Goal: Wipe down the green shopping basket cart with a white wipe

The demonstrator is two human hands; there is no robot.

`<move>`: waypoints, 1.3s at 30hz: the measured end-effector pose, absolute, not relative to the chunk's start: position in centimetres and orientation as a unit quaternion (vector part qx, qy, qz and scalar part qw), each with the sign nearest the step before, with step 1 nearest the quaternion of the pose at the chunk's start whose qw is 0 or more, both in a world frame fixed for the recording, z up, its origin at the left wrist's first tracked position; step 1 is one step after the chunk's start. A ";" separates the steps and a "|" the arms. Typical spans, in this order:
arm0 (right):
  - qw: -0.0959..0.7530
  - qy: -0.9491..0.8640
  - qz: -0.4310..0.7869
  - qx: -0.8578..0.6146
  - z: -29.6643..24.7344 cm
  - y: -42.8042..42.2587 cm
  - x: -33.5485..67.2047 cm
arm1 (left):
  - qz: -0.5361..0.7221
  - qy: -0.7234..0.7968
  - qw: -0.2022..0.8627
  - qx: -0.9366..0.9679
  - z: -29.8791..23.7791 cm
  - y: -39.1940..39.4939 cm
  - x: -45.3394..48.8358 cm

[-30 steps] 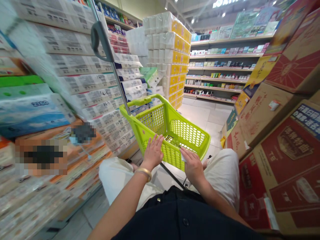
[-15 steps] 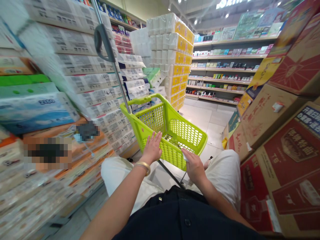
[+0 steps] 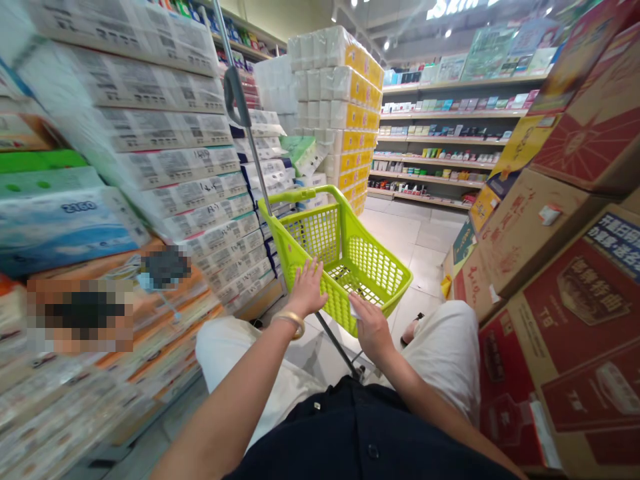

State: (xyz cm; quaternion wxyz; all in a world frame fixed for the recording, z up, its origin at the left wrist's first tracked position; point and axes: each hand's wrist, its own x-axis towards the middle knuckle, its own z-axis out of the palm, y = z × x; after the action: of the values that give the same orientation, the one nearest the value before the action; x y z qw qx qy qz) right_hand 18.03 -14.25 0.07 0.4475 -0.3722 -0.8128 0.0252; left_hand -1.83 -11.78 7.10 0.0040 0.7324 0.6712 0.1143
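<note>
A lime-green shopping basket cart [image 3: 377, 261] with lattice walls stands between my knees, and its basket holds nothing that I can see. My left hand [image 3: 306, 291], with a gold bangle at the wrist, lies with fingers stretched out against the basket's near wall. Close to the near right corner, my right hand [image 3: 371, 325] presses a small white piece [image 3: 353, 309], like paper or cloth, to the same wall. Most of that piece is hidden under the fingers. A grey handle [image 3: 237, 97] sits on the cart's tall metal pole.
Stacked packs of tissue paper [image 3: 173, 127] rise on the left, above orange packs with two blurred-out patches. Red and brown cartons [image 3: 565, 300] wall in the right side. Farther off are a yellow-and-white stack [image 3: 345, 107], filled shelves [image 3: 440, 140] and tiled floor [image 3: 400, 233].
The cart's pole and rear end have swung a little to the right. My right hand has slid left along the near wall with the white piece; my left hand stays on the wall.
</note>
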 end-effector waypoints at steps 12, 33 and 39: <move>0.529 -0.773 0.154 -0.313 0.1 -15.7 18.3 | 0.223 0.530 0.032 0.818 4.7 -16.9 2.7; 0.481 -0.804 -0.002 -0.349 -0.6 -15.4 19.8 | 0.227 0.591 -0.025 0.774 3.8 -17.4 1.6; 0.457 -0.828 0.014 -0.326 -1.0 -15.1 20.1 | 0.229 0.592 -0.030 0.772 3.7 -17.7 1.0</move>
State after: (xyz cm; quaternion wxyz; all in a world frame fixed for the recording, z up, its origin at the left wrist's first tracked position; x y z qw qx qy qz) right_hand 20.08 -15.14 -1.03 0.4567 -0.3259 -0.8276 0.0139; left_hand 0.99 -17.73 3.71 -0.0299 0.7721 0.5923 0.2285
